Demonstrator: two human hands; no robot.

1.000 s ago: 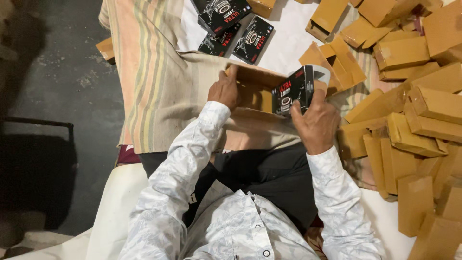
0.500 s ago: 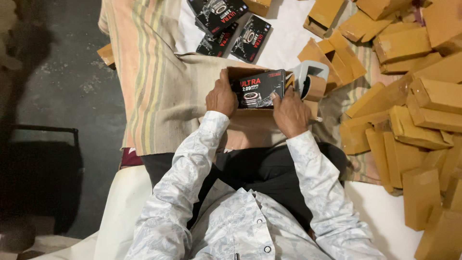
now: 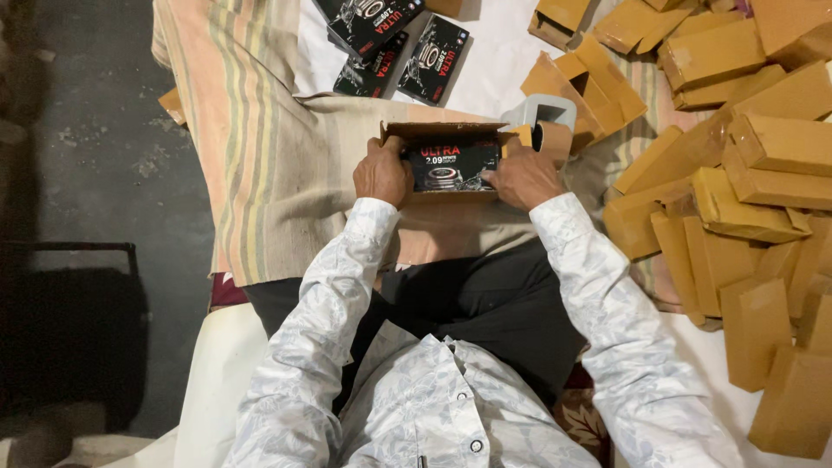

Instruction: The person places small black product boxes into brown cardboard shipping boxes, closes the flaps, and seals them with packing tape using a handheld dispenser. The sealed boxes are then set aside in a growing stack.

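Directly in front of the seated person, an open brown cardboard carton (image 3: 444, 132) lies on a striped beige cloth (image 3: 260, 130), and a flat black printed product box (image 3: 452, 163) sits in its mouth, face up. Both hands grasp this black box: the left hand (image 3: 382, 171) clamps its left end with the fingers curled over the carton's edge, and the right hand (image 3: 523, 177) grips its right end, the thumb lying along the box's lower right corner. A grey tape dispenser (image 3: 544, 117) stands just beside the right hand, touching the carton's right end.

Beyond the carton, three more black printed boxes (image 3: 394, 43) lie loosely overlapped on a white sheet (image 3: 494, 61). To the person's right, a large heap of closed brown cardboard cartons (image 3: 745, 191) spreads over the cloth and sheet, some stacked, some tilted. The sleeves are white with a pale pattern, and dark trousers cover the crossed legs. A bare grey concrete floor (image 3: 95, 147) runs along the left.
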